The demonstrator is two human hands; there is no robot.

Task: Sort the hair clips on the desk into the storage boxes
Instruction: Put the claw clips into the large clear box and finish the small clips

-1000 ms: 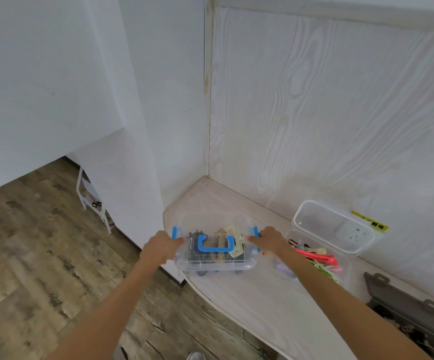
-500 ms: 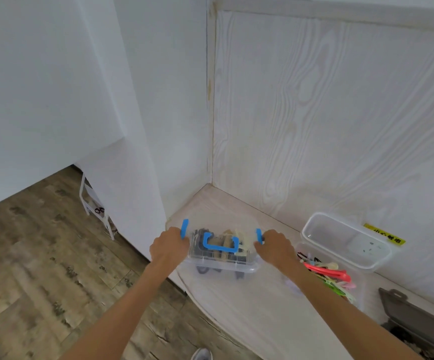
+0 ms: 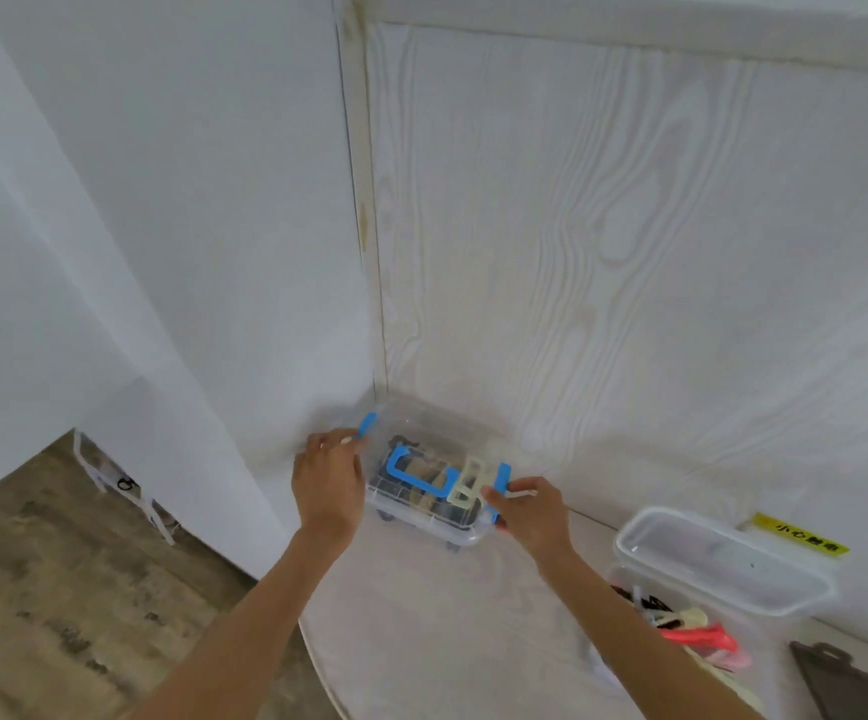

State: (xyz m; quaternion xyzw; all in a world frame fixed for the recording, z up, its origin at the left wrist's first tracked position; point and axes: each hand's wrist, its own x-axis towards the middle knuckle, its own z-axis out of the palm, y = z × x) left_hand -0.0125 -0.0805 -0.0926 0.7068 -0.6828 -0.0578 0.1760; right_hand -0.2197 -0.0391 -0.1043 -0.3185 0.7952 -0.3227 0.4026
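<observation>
Clear storage box with blue handle on its lid sits at the far left corner of the desk, close to where the white wall meets the wood-grain panel. Dark and pale hair clips visible through the plastic. Blue side latches: left one flipped up, right one at the box's right end.

Left hand at the left end of the box, fingertips pinching the left latch. Right hand at the right end, fingers curled round the right latch.

Second clear box near the desk's right side, lid open and leaning toward the panel; red, pink and pale clips inside. Dark grey case at the lower right edge, partly cut off. Yellow label on the panel above the open lid; text too blurred to read. Wood-pattern floor at lower left.
</observation>
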